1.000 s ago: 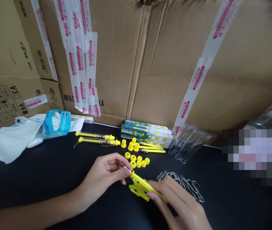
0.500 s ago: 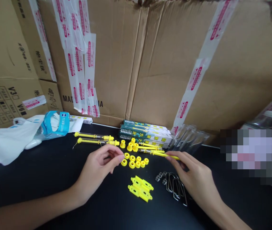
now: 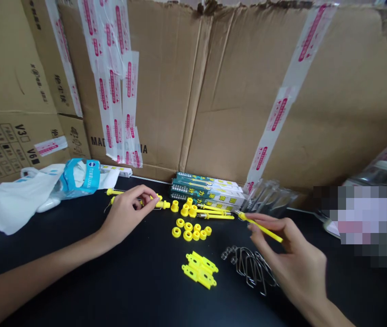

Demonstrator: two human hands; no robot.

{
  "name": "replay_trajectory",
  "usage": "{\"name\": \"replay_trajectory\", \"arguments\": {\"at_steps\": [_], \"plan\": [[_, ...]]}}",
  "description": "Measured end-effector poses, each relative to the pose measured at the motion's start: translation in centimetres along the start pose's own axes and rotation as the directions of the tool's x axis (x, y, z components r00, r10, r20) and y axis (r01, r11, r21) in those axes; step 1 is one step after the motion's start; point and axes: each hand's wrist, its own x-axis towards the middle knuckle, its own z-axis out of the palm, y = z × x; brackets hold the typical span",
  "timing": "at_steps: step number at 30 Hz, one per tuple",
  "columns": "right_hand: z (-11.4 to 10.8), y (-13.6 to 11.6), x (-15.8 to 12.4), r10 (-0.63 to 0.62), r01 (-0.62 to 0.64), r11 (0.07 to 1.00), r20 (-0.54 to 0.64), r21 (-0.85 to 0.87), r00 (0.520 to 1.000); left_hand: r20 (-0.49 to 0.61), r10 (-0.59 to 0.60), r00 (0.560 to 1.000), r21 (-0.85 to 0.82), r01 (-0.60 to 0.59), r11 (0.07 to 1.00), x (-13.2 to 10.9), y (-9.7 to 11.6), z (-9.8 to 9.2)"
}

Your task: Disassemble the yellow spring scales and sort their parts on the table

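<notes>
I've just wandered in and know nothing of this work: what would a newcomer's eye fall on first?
Probably the small bright yellow rings grouped near the middle of the black table, with flat yellow brackets nearer the person. Right of them, the right hand pinches a slim yellow rod. Behind everything rises a brown cardboard wall with strips of red-printed tape.

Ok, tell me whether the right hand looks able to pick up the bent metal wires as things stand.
Probably not easily: nothing visible lies on the bent metal wires, but the right hand is holding a yellow rod, which likely needs setting down first.
</notes>
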Motion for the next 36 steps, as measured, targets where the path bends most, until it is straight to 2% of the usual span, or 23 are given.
{"name": "replay_trajectory", "arguments": {"at_steps": [3, 6, 8, 10, 14, 16, 20, 26, 31, 33, 35, 36], "plan": [[0.1, 0.1, -0.2, -0.111, 0.123, 0.975, 0.074, -0.185, 0.991, 0.074, 0.084, 0.994, 0.146, -0.094, 0.985, 0.4, -0.3, -0.9], [0.3, 0.2, -0.1, -0.225, 0.253, 0.952, 0.164, -0.174, 0.960, 0.155, 0.156, 0.976, 0.267, -0.194, 0.944, 0.5, -0.7, -1.5], [0.7, 0.4, 0.0, -0.255, 0.289, 0.946, 0.211, -0.149, 0.944, 0.198, 0.181, 0.963, 0.337, -0.240, 0.910, 0.5, -1.1, -1.6], [1.1, 0.6, 0.1, -0.220, 0.257, 0.957, 0.245, -0.131, 0.944, 0.234, 0.190, 0.953, 0.400, -0.273, 0.875, 0.3, -1.5, -1.6], [1.9, 0.7, 0.1, -0.095, 0.115, 0.991, 0.259, -0.065, 0.961, 0.284, 0.187, 0.940, 0.502, -0.312, 0.807, -0.1, -2.0, -1.2], [1.9, 0.6, 0.0, -0.076, 0.090, 0.995, 0.257, -0.041, 0.963, 0.300, 0.185, 0.936, 0.541, -0.327, 0.775, -0.3, -2.0, -1.1], [1.5, 0.3, 0.0, -0.087, 0.105, 0.991, 0.209, -0.081, 0.974, 0.308, 0.191, 0.932, 0.602, -0.346, 0.719, -0.3, -1.8, -0.8], [0.8, 0.0, -0.2, -0.136, 0.160, 0.985, 0.289, -0.063, 0.948, 0.292, 0.210, 0.933, 0.658, -0.356, 0.664, -0.5, -1.8, -0.5], [0.7, -1.1, -0.9, -0.146, 0.149, 0.989, 0.278, 0.011, 0.950, 0.304, 0.251, 0.919, 0.641, -0.392, 0.660, -0.9, -1.5, -0.3], [0.8, -1.7, -1.5, -0.074, 0.064, 0.997, 0.267, 0.046, 0.961, 0.318, 0.277, 0.907, 0.612, -0.419, 0.671, -1.1, -1.1, -0.3], [1.0, -2.3, -2.0, 0.063, -0.107, 0.982, 0.264, 0.157, 0.962, 0.328, 0.307, 0.893, 0.582, -0.447, 0.680, -1.2, -0.5, -0.5], [1.0, -2.7, -2.2, 0.132, -0.207, 0.944, 0.277, 0.258, 0.952, 0.326, 0.331, 0.885, 0.564, -0.463, 0.684, -1.3, -0.1, -0.5]]}}
